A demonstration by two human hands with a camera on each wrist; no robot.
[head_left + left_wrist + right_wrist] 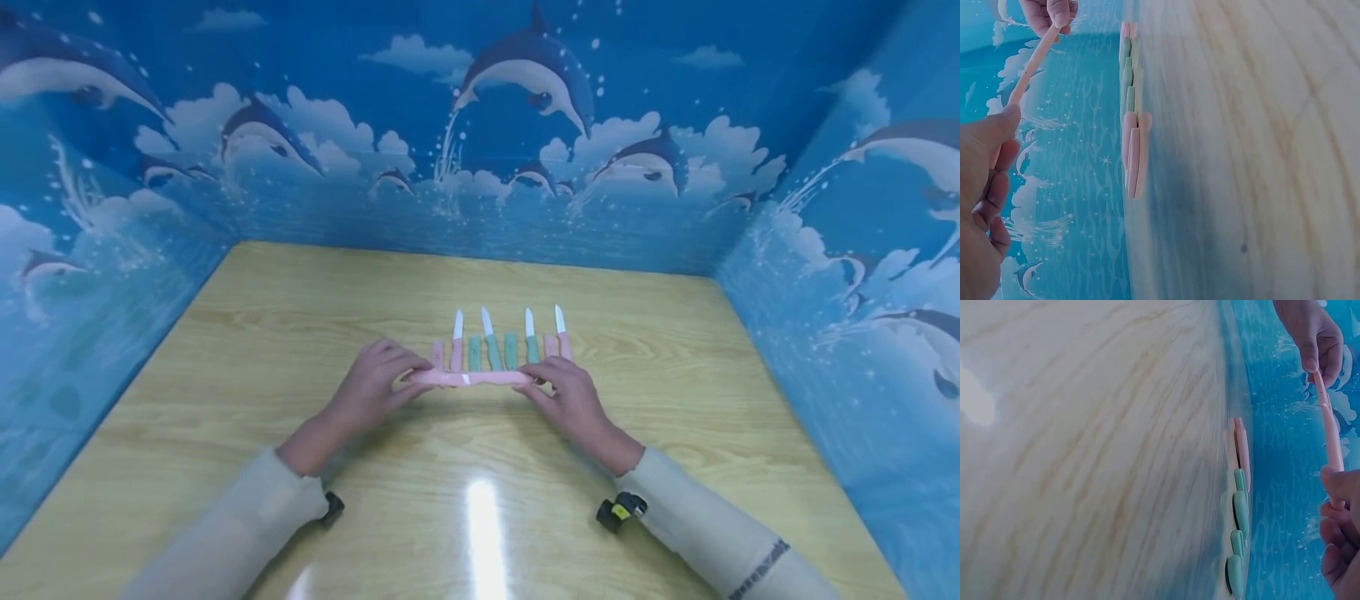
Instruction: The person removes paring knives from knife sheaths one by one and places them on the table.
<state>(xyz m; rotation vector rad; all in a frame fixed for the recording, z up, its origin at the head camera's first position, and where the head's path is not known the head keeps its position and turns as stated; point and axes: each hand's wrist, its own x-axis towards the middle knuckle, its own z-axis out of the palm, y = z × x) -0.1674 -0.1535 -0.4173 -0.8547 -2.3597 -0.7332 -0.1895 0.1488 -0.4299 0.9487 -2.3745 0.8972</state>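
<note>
A long pink knife in a pink sheath (491,378) is held level above the table, with a small white patch near its middle. My left hand (378,375) pinches its left end between thumb and fingers. At the other end, my right hand (567,390) grips it the same way. I cannot tell which end is the handle. Just beyond lies a row of knives with white blades pointing away: a pink knife (457,342), a green knife (491,342), another green knife (531,337) and a pink knife (561,329) at the right.
Between the knives lie flat sheaths: a pink sheath (438,355), a green sheath (474,354), a second green sheath (511,351) and a pink sheath (551,345). The wood-grain table (300,308) meets blue dolphin-printed walls (465,200) at its back and sides.
</note>
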